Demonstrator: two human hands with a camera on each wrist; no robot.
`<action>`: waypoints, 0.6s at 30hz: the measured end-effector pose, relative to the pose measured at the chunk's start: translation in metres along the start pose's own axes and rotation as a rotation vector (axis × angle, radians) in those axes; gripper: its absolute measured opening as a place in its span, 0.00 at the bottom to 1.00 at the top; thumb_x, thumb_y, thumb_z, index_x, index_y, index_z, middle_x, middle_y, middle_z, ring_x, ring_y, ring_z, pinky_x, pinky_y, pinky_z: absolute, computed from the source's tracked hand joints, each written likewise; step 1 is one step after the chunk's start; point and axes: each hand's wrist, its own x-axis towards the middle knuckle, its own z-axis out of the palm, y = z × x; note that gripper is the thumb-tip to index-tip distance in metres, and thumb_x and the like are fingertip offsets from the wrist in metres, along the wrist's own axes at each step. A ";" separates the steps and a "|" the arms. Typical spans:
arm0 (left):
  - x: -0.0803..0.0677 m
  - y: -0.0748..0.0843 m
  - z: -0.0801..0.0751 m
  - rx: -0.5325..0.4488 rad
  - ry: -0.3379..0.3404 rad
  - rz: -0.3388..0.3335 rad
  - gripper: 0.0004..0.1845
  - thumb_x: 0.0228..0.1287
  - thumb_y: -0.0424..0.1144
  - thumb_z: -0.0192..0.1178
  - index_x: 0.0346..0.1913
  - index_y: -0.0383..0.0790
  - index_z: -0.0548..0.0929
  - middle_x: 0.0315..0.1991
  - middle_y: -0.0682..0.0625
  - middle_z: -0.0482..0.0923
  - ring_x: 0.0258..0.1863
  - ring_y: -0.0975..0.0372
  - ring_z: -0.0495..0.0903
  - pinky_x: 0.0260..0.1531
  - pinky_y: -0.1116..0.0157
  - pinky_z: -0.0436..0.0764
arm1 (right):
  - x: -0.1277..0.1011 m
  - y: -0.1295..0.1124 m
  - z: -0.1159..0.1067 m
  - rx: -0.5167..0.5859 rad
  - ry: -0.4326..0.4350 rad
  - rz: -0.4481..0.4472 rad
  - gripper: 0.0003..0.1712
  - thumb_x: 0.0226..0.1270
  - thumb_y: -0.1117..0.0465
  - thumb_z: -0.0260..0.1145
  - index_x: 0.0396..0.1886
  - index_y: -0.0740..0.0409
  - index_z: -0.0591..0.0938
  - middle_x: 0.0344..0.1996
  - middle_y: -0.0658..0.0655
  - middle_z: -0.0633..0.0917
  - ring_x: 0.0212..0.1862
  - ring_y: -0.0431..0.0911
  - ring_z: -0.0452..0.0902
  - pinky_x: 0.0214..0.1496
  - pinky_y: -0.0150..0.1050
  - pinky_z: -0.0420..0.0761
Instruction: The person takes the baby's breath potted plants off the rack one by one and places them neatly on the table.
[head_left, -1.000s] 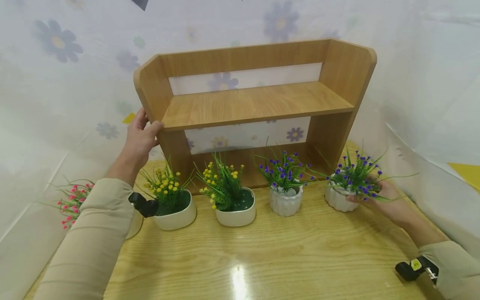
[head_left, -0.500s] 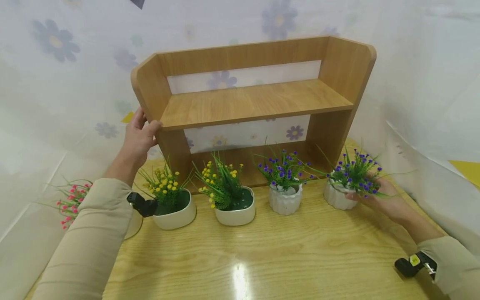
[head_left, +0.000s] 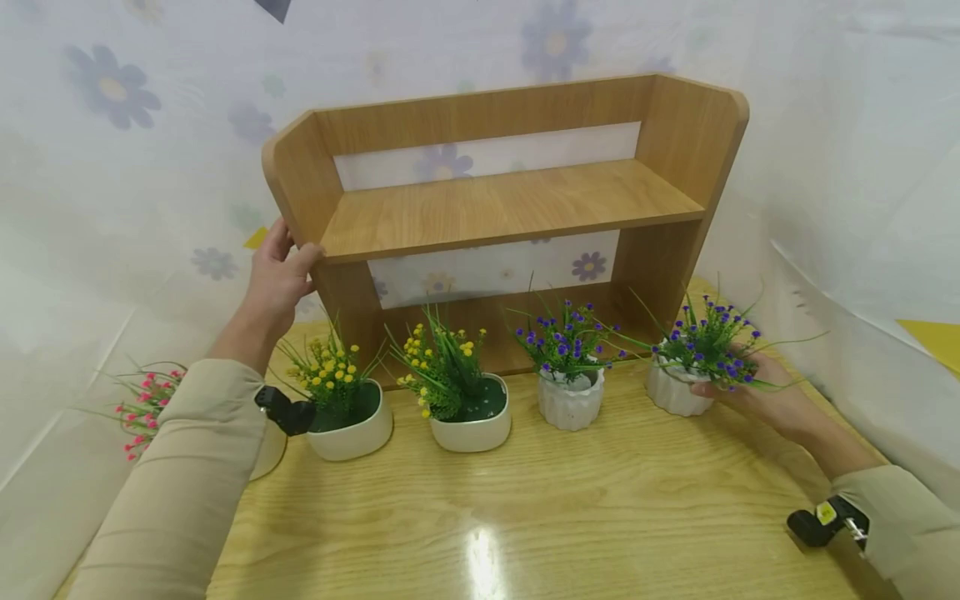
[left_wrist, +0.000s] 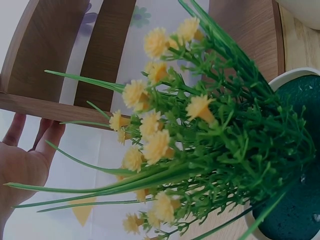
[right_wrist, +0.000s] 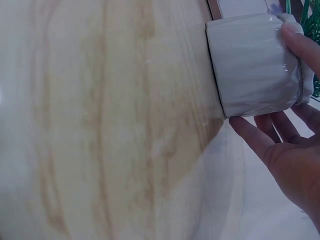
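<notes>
From the head view, a wooden shelf (head_left: 495,208) stands at the back of the table (head_left: 525,517). The left hand (head_left: 279,279) grips the shelf's left side panel. In front of the shelf, at its right end, the right hand (head_left: 757,392) curls its fingers round a white ribbed pot of purple flowers (head_left: 686,379), upright and nearest the table's right edge; the shelf's top board is bare.

Left wrist view: fingers lie along the panel behind yellow flowers (left_wrist: 165,130).

Right wrist view: thumb and fingers (right_wrist: 295,40) wrap the pot.
</notes>
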 end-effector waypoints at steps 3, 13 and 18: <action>0.001 -0.001 0.000 -0.005 -0.003 0.003 0.35 0.71 0.34 0.52 0.77 0.63 0.60 0.77 0.50 0.55 0.74 0.47 0.57 0.66 0.35 0.59 | 0.002 0.002 0.000 -0.002 -0.004 0.013 0.42 0.64 0.62 0.73 0.72 0.75 0.64 0.63 0.74 0.74 0.50 0.26 0.75 0.49 0.20 0.73; 0.004 -0.003 0.008 -0.038 -0.011 0.014 0.35 0.71 0.33 0.52 0.77 0.62 0.61 0.77 0.49 0.56 0.73 0.47 0.59 0.66 0.36 0.60 | -0.002 0.008 -0.001 0.024 -0.007 0.004 0.39 0.65 0.64 0.72 0.72 0.72 0.66 0.59 0.59 0.80 0.50 0.31 0.78 0.50 0.23 0.75; 0.008 -0.005 0.013 -0.044 -0.028 0.017 0.35 0.71 0.33 0.52 0.77 0.62 0.61 0.77 0.49 0.56 0.72 0.48 0.59 0.66 0.37 0.61 | -0.007 0.009 -0.003 0.070 -0.008 -0.018 0.34 0.66 0.66 0.71 0.68 0.73 0.68 0.51 0.43 0.85 0.49 0.35 0.81 0.50 0.24 0.76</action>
